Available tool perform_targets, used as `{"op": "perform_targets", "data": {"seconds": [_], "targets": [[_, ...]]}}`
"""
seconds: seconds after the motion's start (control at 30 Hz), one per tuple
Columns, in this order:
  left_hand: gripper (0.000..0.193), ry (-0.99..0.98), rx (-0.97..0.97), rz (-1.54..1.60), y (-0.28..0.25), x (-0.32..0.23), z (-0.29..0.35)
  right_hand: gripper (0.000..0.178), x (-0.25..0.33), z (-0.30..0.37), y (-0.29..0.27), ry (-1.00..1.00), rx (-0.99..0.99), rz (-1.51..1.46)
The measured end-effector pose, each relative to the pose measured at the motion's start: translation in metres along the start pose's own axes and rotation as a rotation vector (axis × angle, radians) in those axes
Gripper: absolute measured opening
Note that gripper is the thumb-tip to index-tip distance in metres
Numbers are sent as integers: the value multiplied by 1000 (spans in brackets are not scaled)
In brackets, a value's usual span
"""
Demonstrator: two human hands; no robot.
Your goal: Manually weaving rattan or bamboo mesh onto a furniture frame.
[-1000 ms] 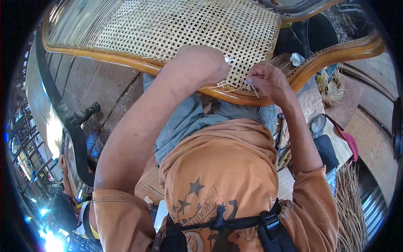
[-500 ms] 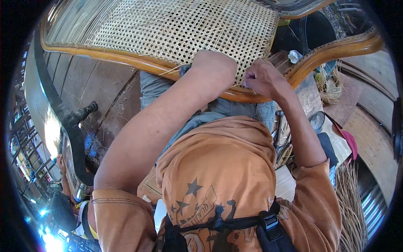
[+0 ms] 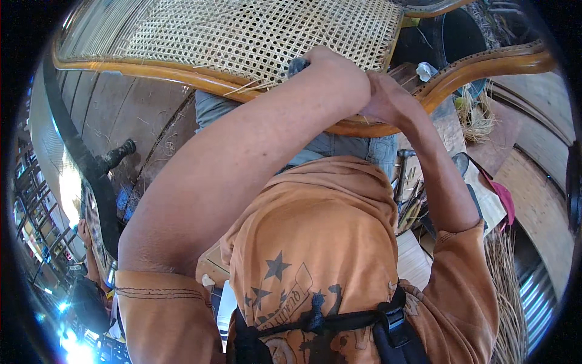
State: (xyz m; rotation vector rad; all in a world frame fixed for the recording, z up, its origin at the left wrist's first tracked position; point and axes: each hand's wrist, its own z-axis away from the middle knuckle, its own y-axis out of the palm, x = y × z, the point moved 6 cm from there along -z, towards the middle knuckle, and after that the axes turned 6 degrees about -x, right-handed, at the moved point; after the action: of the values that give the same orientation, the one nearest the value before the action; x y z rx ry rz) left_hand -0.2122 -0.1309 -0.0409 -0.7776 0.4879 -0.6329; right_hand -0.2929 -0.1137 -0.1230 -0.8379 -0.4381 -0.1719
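A cane-woven panel (image 3: 242, 36) in a varnished wooden frame (image 3: 200, 74) lies across my lap. My left hand (image 3: 330, 60) is closed over the front part of the weave. A dark grey-blue thing (image 3: 296, 66) pokes out from it, moving with the hand; its kind is hidden. My left forearm crosses in front of my right hand (image 3: 391, 100), which is curled at the frame's front right. The right fingertips and whatever they grip are hidden behind my left wrist. Loose cane ends (image 3: 245, 87) stick out over the front rail.
A curved wooden arm (image 3: 491, 71) extends right, beside a black bucket (image 3: 458, 39). Cane scraps (image 3: 474, 118) and a bundle of long strips (image 3: 508, 291) lie on the right. At left stands another dark-framed piece (image 3: 85, 151), with another person's hand (image 3: 83, 232) beside it.
My left hand has moved up and right over the weave, bringing the dark thing along. My left forearm now covers my right fingers, which showed pinched at the rail before.
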Motion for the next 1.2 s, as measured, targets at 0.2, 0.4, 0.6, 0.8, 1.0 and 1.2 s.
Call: {"op": "perform_targets", "data": {"seconds": [0.2, 0.4, 0.6, 0.8, 1.0, 1.2], "targets": [[23, 11, -28, 64, 11, 6, -7, 31, 14, 9, -12, 0, -119, -76], [21, 45, -139, 143, 37, 21, 6, 18, 11, 10, -7, -53, -65, 142], [20, 45, -148, 164, 36, 18, 10, 14, 13, 20, -7, -156, -261, 149], [19, 40, -178, 122, 25, 5, 7, 18, 13, 25, -4, -91, -293, 163], [23, 18, -161, 154, 40, 19, 8, 20, 20, 22, -1, -76, -208, 285], [28, -111, -49, 195, 35, 28, -12, 18, 18, 31, -8, -225, -378, 208]]}}
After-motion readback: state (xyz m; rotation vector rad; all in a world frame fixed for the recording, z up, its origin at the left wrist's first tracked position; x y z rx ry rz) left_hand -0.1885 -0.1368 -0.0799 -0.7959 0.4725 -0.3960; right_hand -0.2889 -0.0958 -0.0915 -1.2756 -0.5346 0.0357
